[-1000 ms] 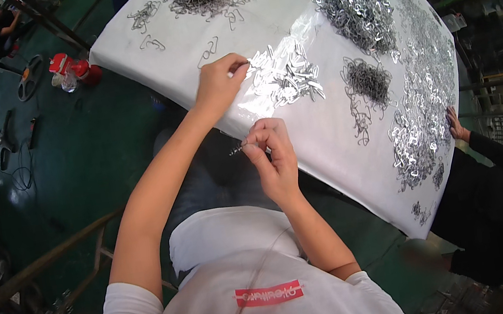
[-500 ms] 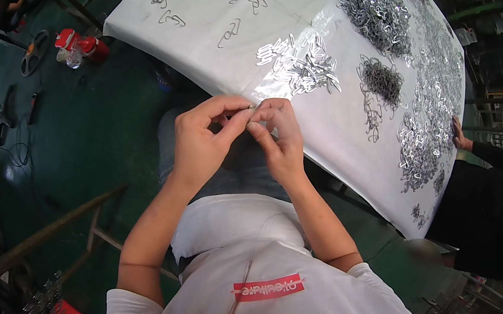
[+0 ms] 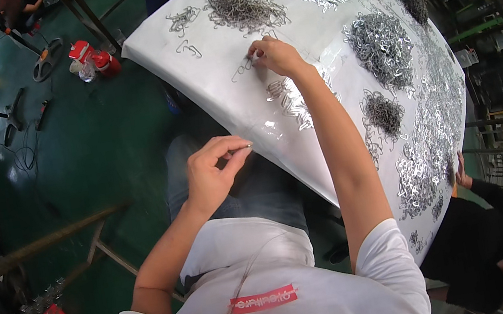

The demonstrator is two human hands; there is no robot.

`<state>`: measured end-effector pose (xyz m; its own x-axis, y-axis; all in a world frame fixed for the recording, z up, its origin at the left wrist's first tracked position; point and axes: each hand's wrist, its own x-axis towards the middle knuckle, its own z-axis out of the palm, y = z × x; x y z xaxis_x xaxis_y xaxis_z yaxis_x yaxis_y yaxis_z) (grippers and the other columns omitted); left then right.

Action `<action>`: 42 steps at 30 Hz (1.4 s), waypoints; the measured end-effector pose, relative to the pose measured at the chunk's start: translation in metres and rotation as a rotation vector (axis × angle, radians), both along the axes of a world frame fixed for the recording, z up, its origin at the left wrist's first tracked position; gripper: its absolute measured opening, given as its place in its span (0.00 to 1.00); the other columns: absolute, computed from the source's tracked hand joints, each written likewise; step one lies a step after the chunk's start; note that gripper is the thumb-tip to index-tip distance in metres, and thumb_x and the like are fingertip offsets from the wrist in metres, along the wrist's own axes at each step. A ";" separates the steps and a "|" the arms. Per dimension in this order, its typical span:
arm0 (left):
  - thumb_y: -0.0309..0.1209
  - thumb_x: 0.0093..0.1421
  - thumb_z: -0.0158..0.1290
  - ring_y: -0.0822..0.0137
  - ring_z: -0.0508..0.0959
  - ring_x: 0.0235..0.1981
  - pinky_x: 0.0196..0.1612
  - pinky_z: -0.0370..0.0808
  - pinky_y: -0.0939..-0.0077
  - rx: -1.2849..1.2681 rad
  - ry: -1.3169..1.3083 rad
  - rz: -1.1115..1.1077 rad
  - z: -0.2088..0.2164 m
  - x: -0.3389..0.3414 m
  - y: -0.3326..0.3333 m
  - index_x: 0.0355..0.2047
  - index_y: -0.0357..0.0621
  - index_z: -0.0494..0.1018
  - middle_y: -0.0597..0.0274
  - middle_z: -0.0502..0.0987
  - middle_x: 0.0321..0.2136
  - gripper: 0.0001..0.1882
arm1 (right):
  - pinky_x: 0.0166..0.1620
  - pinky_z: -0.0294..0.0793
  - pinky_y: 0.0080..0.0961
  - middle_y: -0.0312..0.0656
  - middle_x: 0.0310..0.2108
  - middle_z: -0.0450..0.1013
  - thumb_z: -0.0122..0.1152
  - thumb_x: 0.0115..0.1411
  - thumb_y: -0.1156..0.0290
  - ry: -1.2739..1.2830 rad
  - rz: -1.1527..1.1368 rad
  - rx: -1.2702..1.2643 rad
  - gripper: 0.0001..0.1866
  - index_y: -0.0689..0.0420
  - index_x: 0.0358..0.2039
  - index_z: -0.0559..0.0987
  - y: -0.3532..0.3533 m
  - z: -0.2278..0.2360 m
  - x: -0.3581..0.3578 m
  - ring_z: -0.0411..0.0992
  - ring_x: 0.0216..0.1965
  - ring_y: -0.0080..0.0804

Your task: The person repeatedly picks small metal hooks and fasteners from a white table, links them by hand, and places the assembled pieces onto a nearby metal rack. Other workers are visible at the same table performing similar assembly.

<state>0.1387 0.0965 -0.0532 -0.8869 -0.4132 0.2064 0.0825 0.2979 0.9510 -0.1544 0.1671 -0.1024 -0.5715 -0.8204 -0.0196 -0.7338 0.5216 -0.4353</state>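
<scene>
**Right hand right beside the thin wire hook, left hand well apart!**

And here's the line-up: the hook lies on the white-covered bench, just off the right fingertips at about 7 o'clock, its long axis slanting from 7 to 1. From the left hand it's up near 12 o'clock, so the right is clearly nearer! Those right fingers are curled in; whether they pinch any wire, I cannot tell. The left pinches a tiny metal piece near the bench edge.

Shiny flat clips lie at 5 o'clock from the right fingertips, partly behind that forearm; a tangled wire heap sits around 12. Green floor spreads out at 9, and a co-worker's hand touches the far edge around 4!
</scene>
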 end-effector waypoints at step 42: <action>0.31 0.52 0.60 0.57 0.75 0.38 0.42 0.71 0.64 -0.477 0.028 -0.038 -0.075 -0.166 0.005 0.31 0.42 0.79 0.60 0.77 0.30 0.07 | 0.37 0.65 0.17 0.39 0.40 0.61 0.58 0.59 0.78 -0.547 -0.416 -1.132 0.03 0.59 0.34 0.73 0.085 0.022 0.245 0.63 0.35 0.22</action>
